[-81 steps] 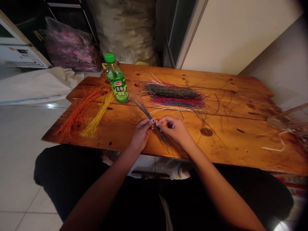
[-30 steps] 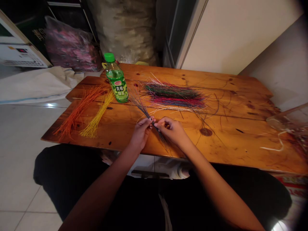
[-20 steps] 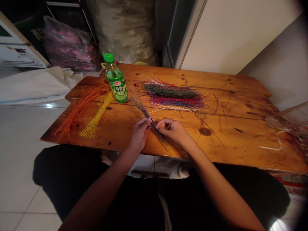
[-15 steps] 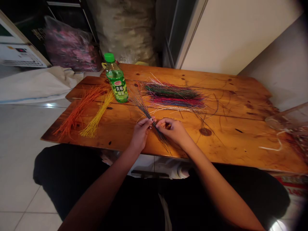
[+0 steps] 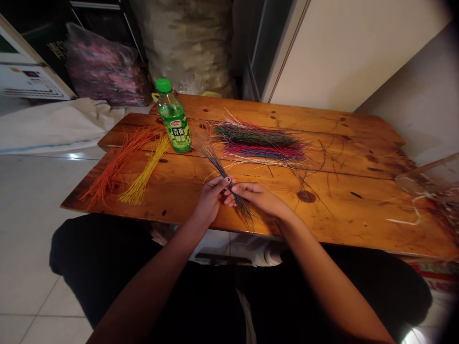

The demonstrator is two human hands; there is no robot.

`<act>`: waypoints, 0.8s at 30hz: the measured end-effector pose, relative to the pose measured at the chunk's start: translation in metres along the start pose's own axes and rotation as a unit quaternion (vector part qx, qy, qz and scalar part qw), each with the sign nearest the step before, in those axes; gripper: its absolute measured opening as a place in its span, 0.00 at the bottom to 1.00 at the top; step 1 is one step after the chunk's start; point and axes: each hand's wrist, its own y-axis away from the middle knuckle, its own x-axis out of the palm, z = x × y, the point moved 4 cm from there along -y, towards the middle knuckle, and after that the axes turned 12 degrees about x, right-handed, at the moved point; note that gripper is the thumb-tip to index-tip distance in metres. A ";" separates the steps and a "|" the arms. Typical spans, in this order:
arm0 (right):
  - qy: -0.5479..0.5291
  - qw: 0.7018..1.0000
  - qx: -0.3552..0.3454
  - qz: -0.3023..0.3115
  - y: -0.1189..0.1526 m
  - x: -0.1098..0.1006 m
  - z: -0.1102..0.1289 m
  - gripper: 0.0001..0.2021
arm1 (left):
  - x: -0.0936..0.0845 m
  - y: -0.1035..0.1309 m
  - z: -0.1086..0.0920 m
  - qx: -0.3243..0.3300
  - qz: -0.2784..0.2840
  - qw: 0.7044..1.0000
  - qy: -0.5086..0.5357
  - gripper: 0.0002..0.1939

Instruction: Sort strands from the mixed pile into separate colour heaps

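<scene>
Two hands grip one dark bundle [image 5: 216, 162] of thin strands above the near edge of the table [image 5: 358, 215], left of its middle. The left hand [image 5: 211, 199] is closed, with the thumb pressed on the bundle at about its midpoint. The right hand [image 5: 261, 197] is nearly closed: thumb and fingers pinch the same bundle just beside the left thumb, on the near side. The dark bundle runs diagonally, its far end fanned toward the left and its near end spread toward the right, below the right hand. A mixed pile [image 5: 261, 139] of green, red, blue and white strands lies crosswise at the far middle of the table, with loose dark strands [image 5: 324, 155] scattered at its right end. A bottle [image 5: 176, 128] with a green cap stands upright at the far left. The yellow bundle [image 5: 145, 177] lies to the near left of the bottle, and the orange bundle [image 5: 114, 169] lies farther left, beside the yellow one. A bent white strip [image 5: 405, 221] is located at the right end of the table. A clear bag [image 5: 107, 71] with pink contents sits beyond the table, at far left.
</scene>
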 end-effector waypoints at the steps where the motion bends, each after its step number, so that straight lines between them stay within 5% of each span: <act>1: -0.027 1.000 0.008 0.005 0.000 0.003 -0.001 0.13 | 0.001 0.001 0.000 -0.006 0.003 1.000 0.003 0.07; 24: -0.101 0.993 0.015 -0.058 -0.002 0.010 -0.007 0.11 | -0.006 -0.002 0.000 0.025 -0.016 0.999 -0.036 0.07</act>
